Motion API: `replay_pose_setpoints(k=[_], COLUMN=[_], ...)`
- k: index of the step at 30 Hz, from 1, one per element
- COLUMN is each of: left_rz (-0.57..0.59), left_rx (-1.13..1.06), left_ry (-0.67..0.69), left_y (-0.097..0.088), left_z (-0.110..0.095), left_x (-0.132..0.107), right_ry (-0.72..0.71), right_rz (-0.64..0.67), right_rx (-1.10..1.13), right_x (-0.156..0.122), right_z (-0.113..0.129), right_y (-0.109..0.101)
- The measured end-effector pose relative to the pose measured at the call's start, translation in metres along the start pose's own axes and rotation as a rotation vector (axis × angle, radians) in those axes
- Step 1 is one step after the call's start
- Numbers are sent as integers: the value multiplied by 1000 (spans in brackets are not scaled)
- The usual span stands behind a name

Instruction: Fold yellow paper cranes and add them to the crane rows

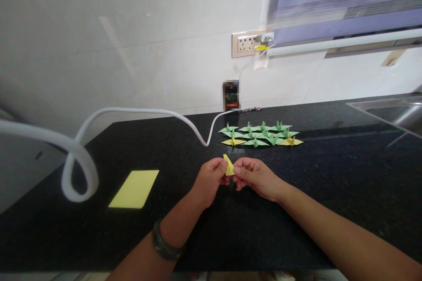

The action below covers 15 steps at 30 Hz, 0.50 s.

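Note:
Both hands meet above the black countertop (329, 175), pinching a small folded piece of yellow paper (228, 165) between them. My left hand (211, 178) holds its left side with fingers closed; a dark bracelet sits on that wrist. My right hand (255, 175) grips the right side, fingers curled. Just beyond the hands lies a group of several finished paper cranes (260, 134), mostly green with two yellow ones in the front row. A flat yellow paper sheet (135, 189) rests on the counter to the left.
A white cable (79, 158) loops across the left and runs to a phone (231, 95) leaning on the wall. A wall socket (247, 44) with a plugged charger is above. A steel sink (392, 112) is at the far right.

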<state>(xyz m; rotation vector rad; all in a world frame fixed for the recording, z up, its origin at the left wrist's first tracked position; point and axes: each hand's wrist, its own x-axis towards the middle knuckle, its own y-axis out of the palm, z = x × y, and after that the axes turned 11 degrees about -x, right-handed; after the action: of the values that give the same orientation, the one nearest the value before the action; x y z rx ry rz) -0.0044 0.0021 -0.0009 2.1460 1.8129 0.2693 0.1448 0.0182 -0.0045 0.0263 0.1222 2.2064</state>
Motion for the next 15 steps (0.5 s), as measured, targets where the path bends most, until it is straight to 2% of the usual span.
replay_pose_setpoints(k=[5, 8, 12, 15], left_rz=[21, -21, -162, -128], left_rx=[2, 98, 198, 261], left_ry=[-6, 44, 176, 200], left_y=[1, 3, 3, 2], left_z=[-3, -5, -5, -3], left_x=[-1, -1, -1, -1], right_ry=[4, -33, -122, -214], right_rz=[-18, -66, -249, -404], right_rx=[-60, -176, -424, -601], right_x=[0, 2, 4, 5], right_z=[1, 0, -4, -7], right_y=[1, 1, 0, -3])
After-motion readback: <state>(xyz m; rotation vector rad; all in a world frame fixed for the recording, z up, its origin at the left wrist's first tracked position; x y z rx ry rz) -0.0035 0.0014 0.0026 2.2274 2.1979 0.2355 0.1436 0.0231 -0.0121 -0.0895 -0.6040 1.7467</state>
